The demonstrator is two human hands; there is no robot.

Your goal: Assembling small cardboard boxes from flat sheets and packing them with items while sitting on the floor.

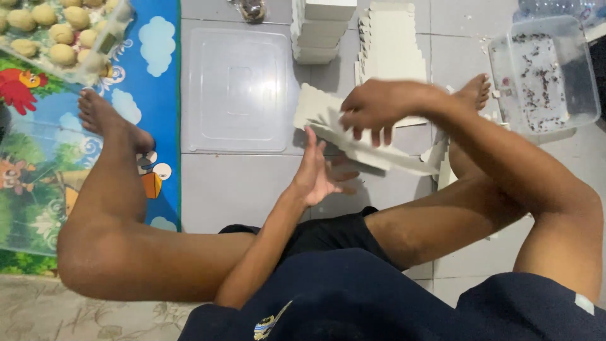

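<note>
I sit on a tiled floor with my legs spread. My right hand [374,108] grips a flat, unfolded pale cardboard box blank [319,113] from above, holding it tilted over the floor. My left hand [317,172] is open just below it, palm up, fingers apart and touching the blank's underside. A stack of folded pale boxes [319,28] stands at the far middle, and flat blanks [391,44] lie spread beside it.
A clear plastic lid [235,88] lies on the tiles to the left. A clear tub [544,72] with dark crumbs sits at far right. A clear container of round pale dough balls [57,31] rests on a colourful play mat [151,82] at left.
</note>
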